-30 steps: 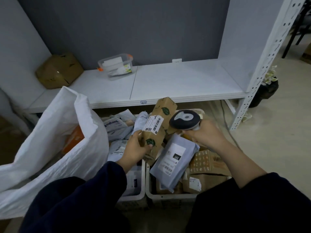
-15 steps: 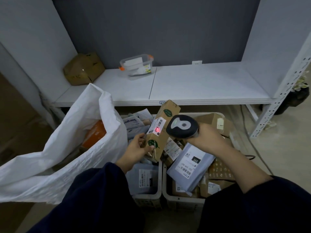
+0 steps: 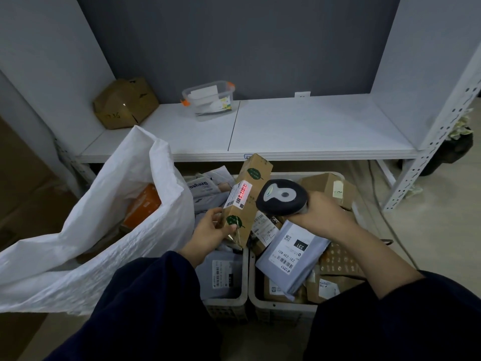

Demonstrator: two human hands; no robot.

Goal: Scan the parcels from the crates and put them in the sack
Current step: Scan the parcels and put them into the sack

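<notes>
Step in hand: scanning.

I am holding the lower end of the box (image 3: 250, 201) in my left hand (image 3: 210, 231), with fingers and thumb closed round it. The box is standing tilted, its top leaning away from me. It is above the parcels where the left crate (image 3: 226, 308) and the right crate (image 3: 279, 308) meet.

My right hand (image 3: 325, 220) is wrapping the handle of the scanner (image 3: 282, 200). Most of its fingers are hidden under the scanner head, but the grasp looks closed and firm. The head is sitting just beside the box, and its red line is falling on the barcode of the label (image 3: 238, 195).

To do this step well:

1. I am keeping the label face turned toward the scanner, so that the red line is crossing every bar and not only part of the code.
2. I am gripping below the label, so no finger is covering the print.
3. I am holding both hands steady. Nothing in view confirms a read, so I judge that the box should not leave the beam yet.
4. I am watching the tilt, because a steep angle may glare on the label.

After the read, the box is going left. The sack (image 3: 104, 204) is standing open just beside my left hand. Its near rim is sagging, so I am planning to lift the box over the rim and not push through it. A grey mailer (image 3: 289, 254) is lying propped in the right crate beneath my right forearm, and a careless swing could dislodge it.
</notes>
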